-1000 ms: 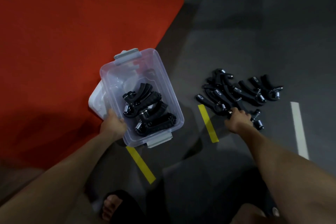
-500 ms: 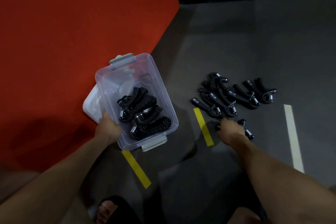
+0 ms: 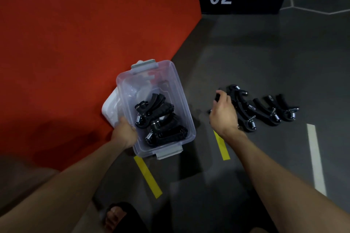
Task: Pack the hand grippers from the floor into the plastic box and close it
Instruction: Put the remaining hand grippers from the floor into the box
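A strip of bare dark grey floor (image 3: 200, 100) separates the open clear plastic box (image 3: 181, 100) from the row of black spring hand grippers (image 3: 265, 109); the box's far end is unfilled.

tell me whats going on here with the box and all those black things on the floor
A person is packing hand grippers into a clear plastic box. The left hand holds the box's near-left rim; several grippers already lie inside. The right hand is lifted beside the pile on the floor, closed on something dark, likely another gripper. The box is open, and a white lid lies beneath its left side.
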